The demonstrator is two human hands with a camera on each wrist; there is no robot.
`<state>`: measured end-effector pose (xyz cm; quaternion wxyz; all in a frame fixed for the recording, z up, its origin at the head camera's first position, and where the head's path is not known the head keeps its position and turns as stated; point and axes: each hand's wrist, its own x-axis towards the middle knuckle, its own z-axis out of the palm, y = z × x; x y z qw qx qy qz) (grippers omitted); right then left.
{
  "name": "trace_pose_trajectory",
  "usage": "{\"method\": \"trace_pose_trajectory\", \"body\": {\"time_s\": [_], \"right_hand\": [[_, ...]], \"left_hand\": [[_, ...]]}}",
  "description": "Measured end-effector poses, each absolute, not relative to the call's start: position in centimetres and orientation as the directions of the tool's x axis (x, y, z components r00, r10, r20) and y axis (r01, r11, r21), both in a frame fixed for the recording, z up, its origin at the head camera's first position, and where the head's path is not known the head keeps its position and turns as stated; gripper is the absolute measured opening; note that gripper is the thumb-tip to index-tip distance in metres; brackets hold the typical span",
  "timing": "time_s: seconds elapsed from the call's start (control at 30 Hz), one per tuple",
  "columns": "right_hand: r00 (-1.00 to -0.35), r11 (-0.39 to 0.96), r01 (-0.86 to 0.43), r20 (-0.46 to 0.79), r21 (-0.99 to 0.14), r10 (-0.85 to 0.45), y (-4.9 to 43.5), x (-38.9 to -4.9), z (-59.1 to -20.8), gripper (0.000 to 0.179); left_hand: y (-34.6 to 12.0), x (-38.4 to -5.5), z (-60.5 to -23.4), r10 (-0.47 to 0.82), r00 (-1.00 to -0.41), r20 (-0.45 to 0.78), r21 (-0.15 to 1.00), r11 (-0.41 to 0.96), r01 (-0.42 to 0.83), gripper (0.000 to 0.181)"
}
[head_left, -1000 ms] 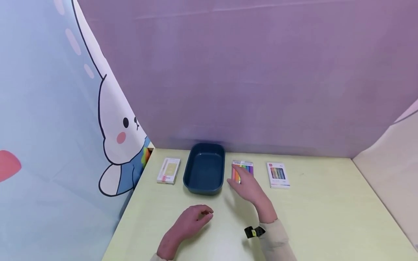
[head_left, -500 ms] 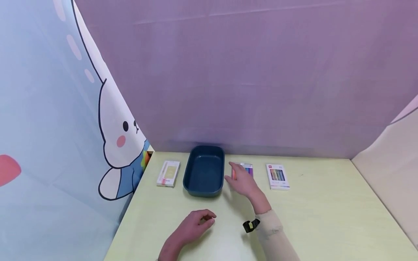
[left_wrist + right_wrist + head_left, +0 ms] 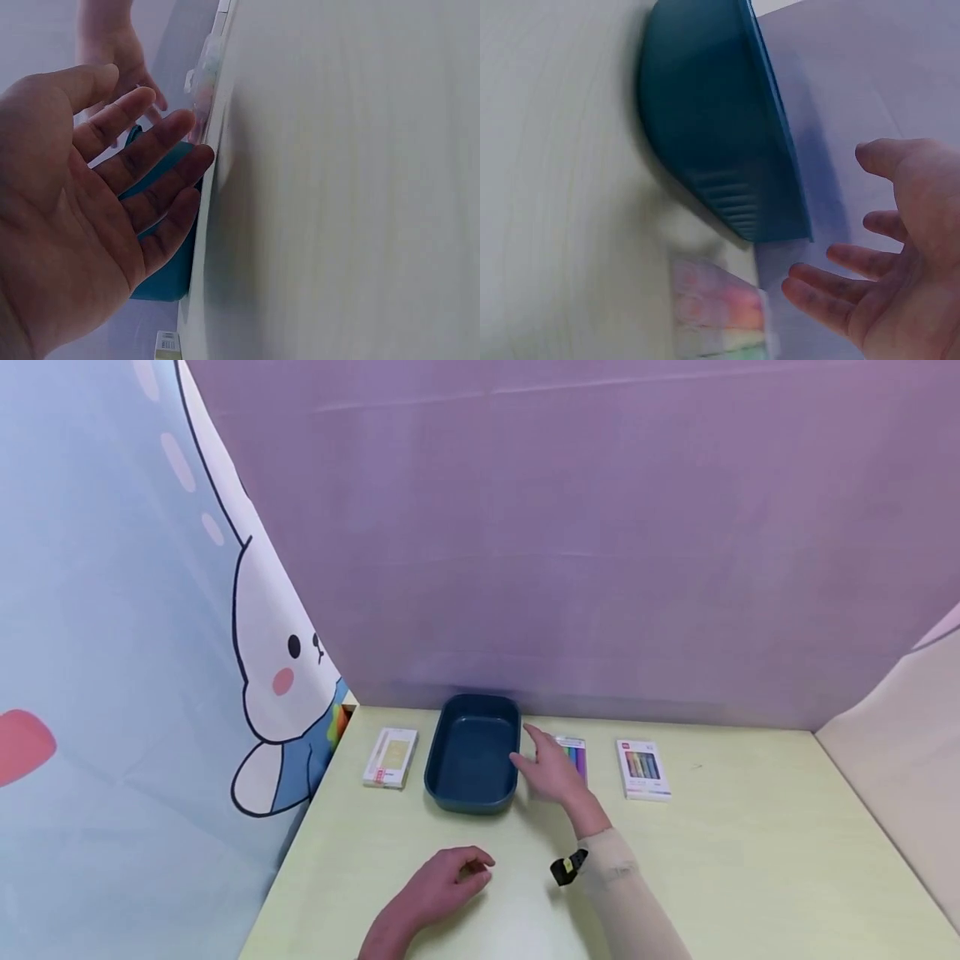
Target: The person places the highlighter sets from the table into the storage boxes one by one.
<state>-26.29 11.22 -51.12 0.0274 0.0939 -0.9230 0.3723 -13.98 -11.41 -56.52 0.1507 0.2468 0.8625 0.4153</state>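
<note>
My right hand [image 3: 553,772] hovers beside the right wall of a dark blue plastic bin [image 3: 472,803], fingers spread and holding nothing. Under that hand lies a clear pack of rainbow-coloured sticks [image 3: 577,755], partly covered by it in the head view. The right wrist view shows a gap between the fingers and both the bin [image 3: 705,112] and the blurred pack [image 3: 724,311]. Nearer the front, my left hand [image 3: 442,887] hangs loosely curled over the table with nothing in it; its palm and bent fingers show in the left wrist view.
A white box with a yellow panel [image 3: 392,758] lies left of the bin. To the right is a white box with coloured sticks pictured on it [image 3: 643,771]. The pale table [image 3: 750,860] meets a purple cloth [image 3: 600,568] at its back edge.
My right hand has shifted left and slightly forward, from over the coloured pack towards the bin's right side, uncovering the pack's right part. The left hand has moved slightly forward and right. Nothing was picked up.
</note>
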Motion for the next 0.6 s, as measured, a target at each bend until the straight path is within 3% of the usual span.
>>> {"method": "trace_pose_trajectory", "body": {"time_s": [0.6], "right_hand": [[-0.993,0.515,-0.12,0.11,-0.849,-0.05,10.7,-28.0,-54.6,0.057]], "left_hand": [[-12.7,-14.2,-56.1,0.518,-0.855,-0.027,0.756,0.571,0.322,0.025]]}}
